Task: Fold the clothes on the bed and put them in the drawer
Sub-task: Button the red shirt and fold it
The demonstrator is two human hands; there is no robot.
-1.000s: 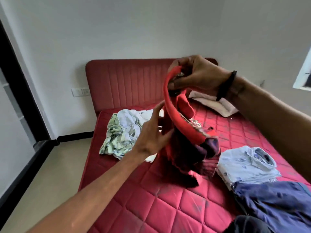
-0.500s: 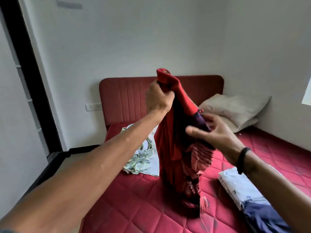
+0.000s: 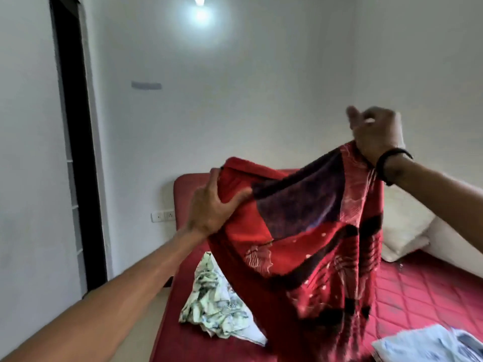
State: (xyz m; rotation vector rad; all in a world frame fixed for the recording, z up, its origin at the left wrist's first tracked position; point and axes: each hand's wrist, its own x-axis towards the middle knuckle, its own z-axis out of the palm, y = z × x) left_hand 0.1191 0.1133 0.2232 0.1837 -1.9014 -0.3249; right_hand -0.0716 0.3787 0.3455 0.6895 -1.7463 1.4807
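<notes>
While it is held up in the air above the red quilted bed [image 3: 423, 291], the red patterned cloth with dark purple and black patches [image 3: 308, 231] is spread between both hands across the centre and right of the frame. Its upper edge sags from the raised corner at the right down to the bunched plain red corner at the left, and the rest hangs in folds towards the mattress. White line motifs and small pale dots are seen on the red areas, and black bands cross the lower part.

The left hand [image 3: 211, 205], at centre frame, is clenched on the plain red corner, with the fingers wrapped round the gathered fabric. The right hand [image 3: 376, 131], at upper right, is held higher and seen from the back; the cloth's other corner is grasped in its grip near the wrist, where a black wristband [image 3: 389, 163] is worn.

Below the cloth, a crumpled pale green and white printed garment [image 3: 217, 304] lies on the bed at lower centre. A folded light blue shirt [image 3: 423, 346] is seen at the lower right corner, and a cream pillow [image 3: 402, 226] rests against the wall at the right.
</notes>
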